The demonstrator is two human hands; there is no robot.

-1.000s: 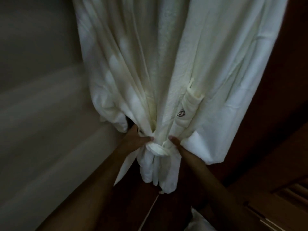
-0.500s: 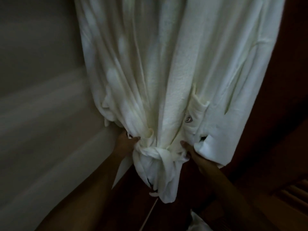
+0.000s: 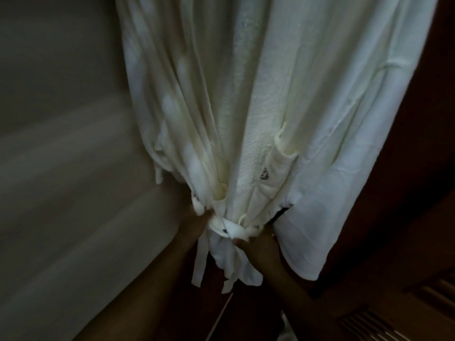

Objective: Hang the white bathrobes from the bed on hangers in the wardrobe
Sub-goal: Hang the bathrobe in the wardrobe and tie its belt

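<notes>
Dim pale wall (image 3: pixel 61 168) fills 9 o'clock and dark wood (image 3: pixel 428 183) 3 o'clock. Between them a white robe (image 3: pixel 270 94) hangs from 12 o'clock down to centre, cinched by its belt (image 3: pixel 229 226). Left hand (image 3: pixel 193 223) grips the belt's left side. Right hand (image 3: pixel 258 244) pinches the knot.

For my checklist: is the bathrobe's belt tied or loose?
Tied: the belt wraps the gathered bathrobe in a knot, ends hanging below.

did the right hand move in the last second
Yes: measured against the logo on the robe pocket, the right hand has dropped, from beside the belt knot to just under it.
</notes>
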